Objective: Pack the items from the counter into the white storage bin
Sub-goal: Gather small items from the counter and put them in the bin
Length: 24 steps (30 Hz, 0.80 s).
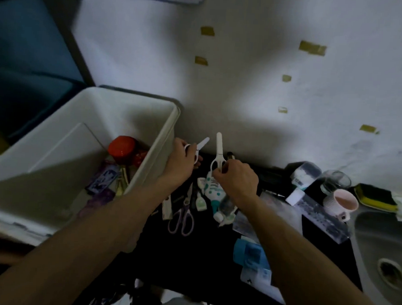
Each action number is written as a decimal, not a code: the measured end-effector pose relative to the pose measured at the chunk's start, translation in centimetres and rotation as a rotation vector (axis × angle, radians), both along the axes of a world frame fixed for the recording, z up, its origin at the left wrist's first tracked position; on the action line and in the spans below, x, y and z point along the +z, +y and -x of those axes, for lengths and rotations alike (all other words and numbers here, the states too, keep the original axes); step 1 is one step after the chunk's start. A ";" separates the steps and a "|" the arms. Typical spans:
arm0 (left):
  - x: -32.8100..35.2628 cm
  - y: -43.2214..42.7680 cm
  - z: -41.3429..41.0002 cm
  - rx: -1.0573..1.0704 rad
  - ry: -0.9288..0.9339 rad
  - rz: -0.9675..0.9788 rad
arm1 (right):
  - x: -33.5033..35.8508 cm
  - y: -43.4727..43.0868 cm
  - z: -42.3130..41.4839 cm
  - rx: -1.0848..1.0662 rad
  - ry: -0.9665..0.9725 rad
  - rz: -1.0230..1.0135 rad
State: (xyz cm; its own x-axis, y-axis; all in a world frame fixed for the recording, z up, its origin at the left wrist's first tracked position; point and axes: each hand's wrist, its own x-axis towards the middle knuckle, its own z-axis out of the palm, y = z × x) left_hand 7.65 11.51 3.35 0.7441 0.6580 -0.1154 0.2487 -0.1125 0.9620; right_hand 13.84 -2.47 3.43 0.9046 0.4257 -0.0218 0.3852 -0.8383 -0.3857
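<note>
The white storage bin [148,154] stands at the left on the counter, with a red jar [122,149] and purple packets inside. My left hand [179,161] is beside the bin's right wall, shut on a small pair of white scissors [201,145]. My right hand [237,178] holds a longer pair of white scissors [219,148] by the handle, tip pointing up. Below my hands on the black counter [190,256] lie purple-handled scissors [183,218], a white and teal tube [213,190] and small white packets.
A blue pack [248,252] lies near the counter's front. At the right stand a clear glass [334,182], a pink-lined cup [341,203], a yellow-black sponge [377,195] and a metal sink [381,250]. A white wall rises behind.
</note>
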 end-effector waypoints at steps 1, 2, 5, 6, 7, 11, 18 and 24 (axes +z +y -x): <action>0.7 0.4 -0.3 0.003 -0.025 -0.002 | 0.6 0.4 0.0 -0.004 -0.012 -0.014; 1.3 0.6 -0.6 0.002 -0.038 0.001 | 1.0 0.7 0.0 -0.004 -0.022 -0.023; 2.5 1.9 -0.7 -0.005 -0.081 -0.038 | 1.9 1.4 0.2 0.004 -0.060 -0.039; 3.0 2.4 -0.5 -0.010 -0.109 -0.071 | 2.2 1.8 0.3 0.006 -0.075 -0.046; 3.5 3.0 -0.3 -0.008 -0.135 -0.084 | 2.5 2.2 0.3 0.010 -0.089 -0.055; 5.0 5.9 0.7 0.076 -0.172 -0.105 | 3.4 4.7 0.7 0.046 -0.138 -0.110; 6.3 14.5 4.8 0.253 -0.114 -0.240 | 4.9 13.3 3.5 0.157 -0.171 -0.240; 4.5 22.5 9.2 0.372 -0.020 -0.257 | 5.5 21.3 7.5 0.235 -0.113 -0.195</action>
